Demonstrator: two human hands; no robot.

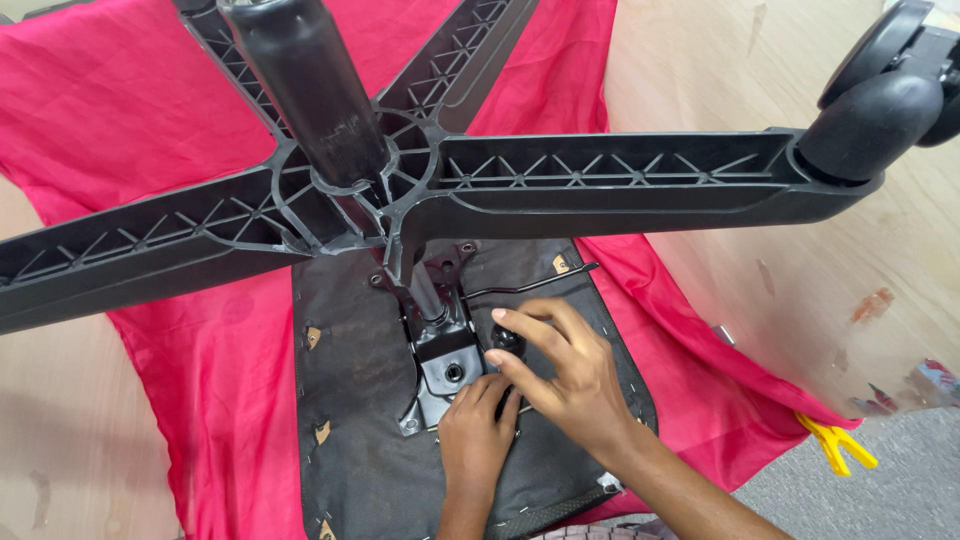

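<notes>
Black tension knob (504,338) on the metal tilt mechanism plate (445,365), at the middle of the upturned chair seat underside (350,440). Right hand (560,375) pinching the knob between thumb and fingertips. Left hand (477,425) half curled, fingers pressed on the plate's lower edge, gripping nothing. Thin black lever rod (530,285) running from the mechanism toward the right. Overhead, five-star chair base (560,175) with gas cylinder (310,90) and caster (880,110). Underneath, red cloth (120,110) spread over the wooden table (800,270). Yellow clamp (835,445) at the cloth's right edge.
</notes>
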